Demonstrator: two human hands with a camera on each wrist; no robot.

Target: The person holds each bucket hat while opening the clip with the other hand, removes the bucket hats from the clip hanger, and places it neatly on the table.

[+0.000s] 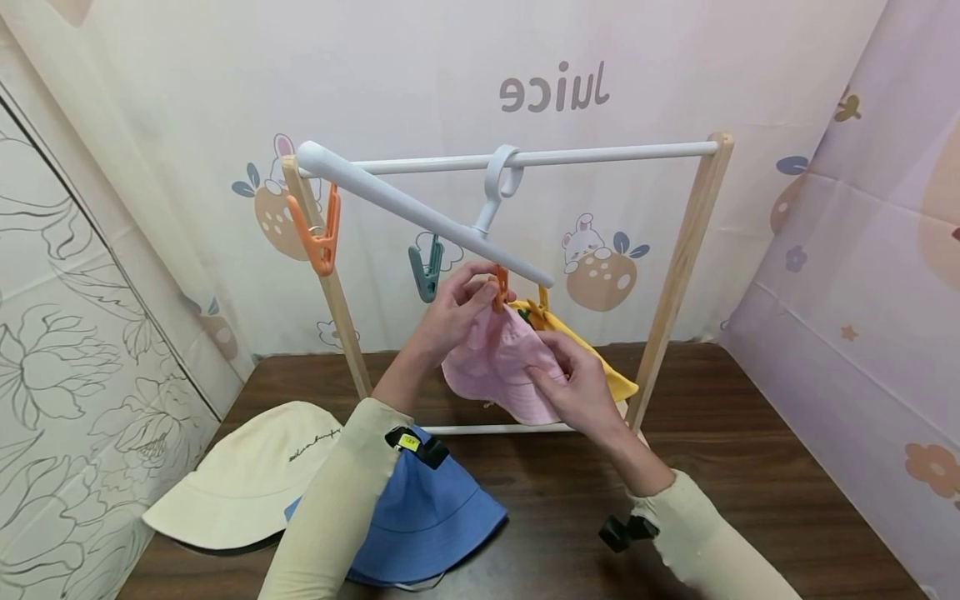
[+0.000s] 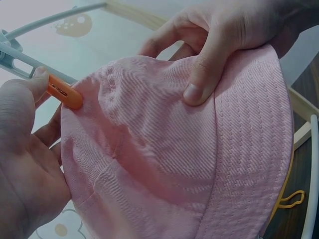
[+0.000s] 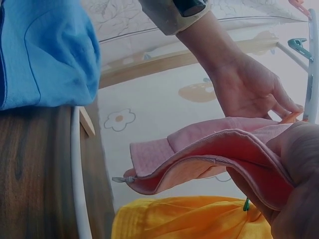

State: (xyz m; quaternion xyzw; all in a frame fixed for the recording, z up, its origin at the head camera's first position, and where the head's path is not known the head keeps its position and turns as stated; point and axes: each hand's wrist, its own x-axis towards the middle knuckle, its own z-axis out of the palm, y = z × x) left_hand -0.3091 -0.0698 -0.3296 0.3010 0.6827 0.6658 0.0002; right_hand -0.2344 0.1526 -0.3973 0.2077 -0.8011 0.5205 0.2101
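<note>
A pink bucket hat (image 1: 502, 367) hangs below the low end of a pale blue hanger (image 1: 420, 212). My left hand (image 1: 453, 317) pinches an orange clothespin (image 1: 500, 287) between thumb and fingers; in the left wrist view its tip (image 2: 72, 99) overlaps the top of the hat's crown. My right hand (image 1: 577, 383) grips the hat near its brim, thumb on the outer cloth. The right wrist view shows the brim opening (image 3: 224, 144) sideways, with a grey cord end (image 3: 122, 179) poking out. Just behind, a yellow hat (image 1: 600, 358) hangs from a yellow clothespin (image 1: 543, 298).
The hanger tilts on the white top bar (image 1: 622, 155) of a wooden-sided rack (image 1: 682, 275). Another orange clothespin (image 1: 318, 237) and a green one (image 1: 426, 271) hang from it. A cream hat (image 1: 247, 475) and a blue hat (image 1: 427, 517) lie on the dark wooden table (image 1: 750, 467).
</note>
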